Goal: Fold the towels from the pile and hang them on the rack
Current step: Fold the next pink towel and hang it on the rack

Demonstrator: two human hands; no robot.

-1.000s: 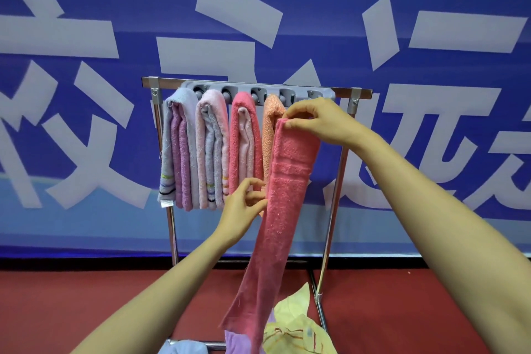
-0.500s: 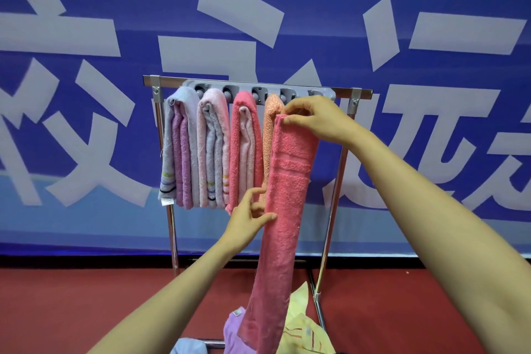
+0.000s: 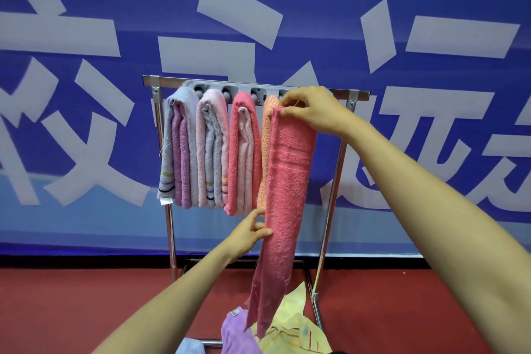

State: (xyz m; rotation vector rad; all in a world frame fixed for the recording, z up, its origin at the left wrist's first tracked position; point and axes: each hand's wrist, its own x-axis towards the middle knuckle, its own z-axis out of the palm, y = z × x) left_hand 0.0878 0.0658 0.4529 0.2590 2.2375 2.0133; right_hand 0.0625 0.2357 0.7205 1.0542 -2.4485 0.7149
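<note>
A long coral-pink towel (image 3: 287,187), folded into a narrow strip, hangs in front of the metal rack (image 3: 339,152). My right hand (image 3: 311,112) pinches its top end at the rack's grey peg bar (image 3: 218,87). My left hand (image 3: 250,231) touches the towel's left edge about halfway down, fingers extended. Folded towels hang side by side on the pegs: a lavender one (image 3: 179,146), a pale pink one (image 3: 212,149), a coral one (image 3: 244,152) and an orange one (image 3: 265,152) partly hidden behind the held towel.
A pile of loose towels lies at the bottom: yellow (image 3: 296,330), purple (image 3: 238,336), light blue (image 3: 189,349). A blue banner with white characters (image 3: 86,123) stands behind the rack. The floor (image 3: 71,310) is red.
My left hand has slid from left of the towel onto its edge and slightly down. The hanging strip has swung more upright and steadied; my right hand stays at the top.
</note>
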